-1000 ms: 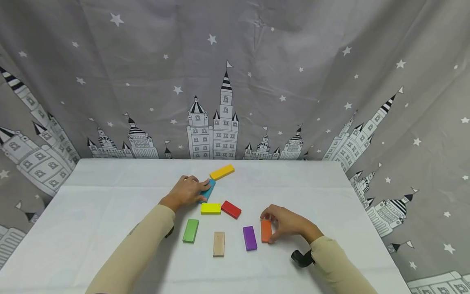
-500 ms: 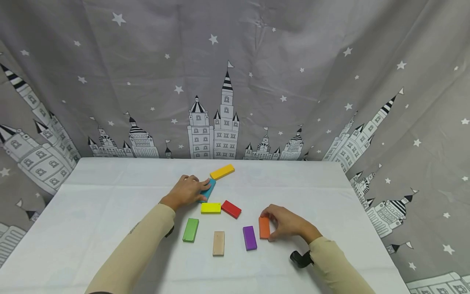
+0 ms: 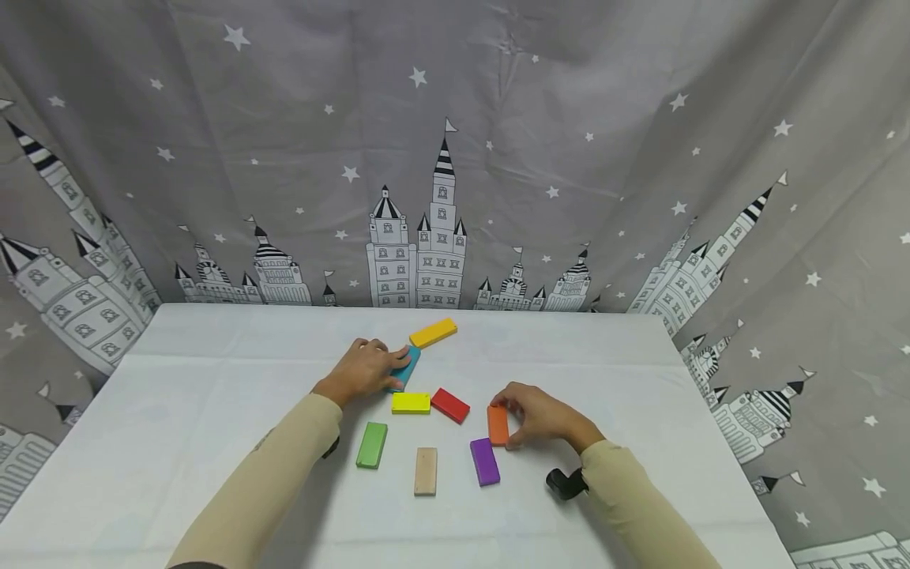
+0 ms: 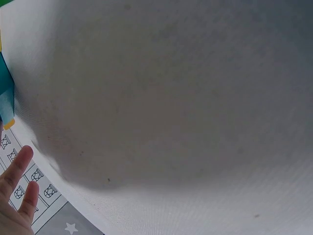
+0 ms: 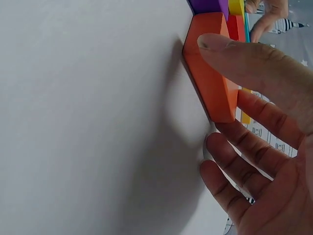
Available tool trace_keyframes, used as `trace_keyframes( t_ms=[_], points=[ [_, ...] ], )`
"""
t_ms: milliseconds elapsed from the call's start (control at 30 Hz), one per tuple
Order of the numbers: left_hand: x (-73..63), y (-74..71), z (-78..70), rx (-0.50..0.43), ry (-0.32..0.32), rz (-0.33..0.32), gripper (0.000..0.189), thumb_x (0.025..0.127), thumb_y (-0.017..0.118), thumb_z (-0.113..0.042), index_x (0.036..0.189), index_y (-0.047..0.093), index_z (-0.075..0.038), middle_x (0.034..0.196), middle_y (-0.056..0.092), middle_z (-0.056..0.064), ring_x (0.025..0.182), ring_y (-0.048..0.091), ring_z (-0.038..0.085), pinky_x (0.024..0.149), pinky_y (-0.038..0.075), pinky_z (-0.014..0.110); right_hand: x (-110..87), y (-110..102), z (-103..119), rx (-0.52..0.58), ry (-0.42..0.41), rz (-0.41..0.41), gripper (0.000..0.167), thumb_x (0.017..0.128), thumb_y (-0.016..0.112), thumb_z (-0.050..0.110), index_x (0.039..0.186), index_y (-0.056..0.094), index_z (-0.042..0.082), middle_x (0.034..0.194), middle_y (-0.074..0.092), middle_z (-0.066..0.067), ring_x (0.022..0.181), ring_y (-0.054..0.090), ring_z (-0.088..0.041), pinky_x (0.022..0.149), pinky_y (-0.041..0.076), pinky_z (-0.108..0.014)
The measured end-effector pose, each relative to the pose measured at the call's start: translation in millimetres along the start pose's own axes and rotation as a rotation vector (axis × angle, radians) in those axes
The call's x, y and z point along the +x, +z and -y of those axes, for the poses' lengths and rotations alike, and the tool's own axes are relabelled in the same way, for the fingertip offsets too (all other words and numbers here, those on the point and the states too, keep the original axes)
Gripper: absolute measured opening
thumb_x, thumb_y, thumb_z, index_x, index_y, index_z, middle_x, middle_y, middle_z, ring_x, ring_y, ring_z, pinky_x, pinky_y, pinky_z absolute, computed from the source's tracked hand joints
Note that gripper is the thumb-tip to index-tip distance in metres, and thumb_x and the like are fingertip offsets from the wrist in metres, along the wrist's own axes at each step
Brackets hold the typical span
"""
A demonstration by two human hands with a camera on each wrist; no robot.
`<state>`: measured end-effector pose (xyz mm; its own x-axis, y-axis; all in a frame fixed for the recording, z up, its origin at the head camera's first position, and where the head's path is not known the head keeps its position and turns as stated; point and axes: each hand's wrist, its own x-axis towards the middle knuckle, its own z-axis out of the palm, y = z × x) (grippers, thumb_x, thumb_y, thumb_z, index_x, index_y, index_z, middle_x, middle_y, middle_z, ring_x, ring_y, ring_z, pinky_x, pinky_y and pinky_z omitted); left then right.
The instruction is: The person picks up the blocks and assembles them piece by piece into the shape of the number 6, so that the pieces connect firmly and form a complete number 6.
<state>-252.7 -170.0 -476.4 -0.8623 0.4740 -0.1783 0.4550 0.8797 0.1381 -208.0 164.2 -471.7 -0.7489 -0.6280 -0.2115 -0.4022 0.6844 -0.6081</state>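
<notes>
My left hand (image 3: 362, 371) holds a blue rectangular block (image 3: 407, 370) lying flat on the table, thumb at its near end and a finger at its far end. In the left wrist view only part of the blue block (image 4: 7, 93) shows at the left edge. My right hand (image 3: 543, 415) pinches an orange block (image 3: 498, 427) between thumb and fingers. Just in front of the orange block lies a purple block (image 3: 486, 462); whether they touch I cannot tell. To its left a red block (image 3: 451, 405) sits slantwise by the end of a yellow block (image 3: 411, 403).
An amber block (image 3: 434, 333) lies slanted beyond the blue one. Nearer are a green block (image 3: 372, 445) and a plain wooden block (image 3: 426, 472). All rest on a white-covered table (image 3: 235, 332). Behind it hangs a grey curtain (image 3: 540, 126) printed with castles and stars.
My right hand has slid the orange block left and away from me, up to the far end of the purple block. The left hand stays on the blue block.
</notes>
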Motion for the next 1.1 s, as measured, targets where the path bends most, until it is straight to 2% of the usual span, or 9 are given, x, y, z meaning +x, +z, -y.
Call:
trace_keyframes(
  t_ms=[367,567,800,1100],
  points=[
    [0.8,1.7,0.2,-0.002,-0.001,-0.003,0.067,0.085,0.066,-0.048,0.143,0.046,-0.02,0.148,0.044,0.001,0.121,0.048,0.031,0.104,0.031,0.056,14.0,7.1,10.4,-0.02,0.005,0.03,0.058,0.068,0.087,0.013,0.12,0.062,0.012,0.104,0.056,0.005,0.097,0.051,-0.017,0.086,0.048,-0.036],
    [1.6,1.5,0.2,0.0,-0.006,0.006,0.068,0.085,0.066,-0.048,0.143,0.046,-0.02,0.149,0.044,0.001,0.121,0.048,0.031,0.105,0.031,0.056,15.8,9.3,17.5,-0.016,0.004,0.045,0.057,0.068,0.087,0.014,0.12,0.063,0.012,0.104,0.056,0.005,0.098,0.052,-0.018,0.085,0.048,-0.034],
    [1.8,0.4,-0.4,-0.001,-0.015,0.023,0.068,0.085,0.066,-0.047,0.144,0.045,-0.02,0.149,0.042,0.001,0.123,0.047,0.031,0.106,0.03,0.056,16.6,13.2,17.7,-0.038,-0.01,0.043,0.058,0.068,0.087,0.015,0.121,0.063,0.013,0.102,0.054,0.006,0.096,0.051,-0.016,0.079,0.047,-0.029],
    [2.0,-0.1,-0.7,-0.006,-0.023,0.024,0.068,0.085,0.066,-0.047,0.144,0.045,-0.02,0.149,0.043,0.001,0.123,0.047,0.031,0.106,0.029,0.056,13.9,14.7,20.5,-0.039,-0.015,0.045,0.058,0.069,0.087,0.014,0.121,0.062,0.012,0.103,0.055,0.006,0.096,0.051,-0.016,0.082,0.047,-0.028]
  ],
)
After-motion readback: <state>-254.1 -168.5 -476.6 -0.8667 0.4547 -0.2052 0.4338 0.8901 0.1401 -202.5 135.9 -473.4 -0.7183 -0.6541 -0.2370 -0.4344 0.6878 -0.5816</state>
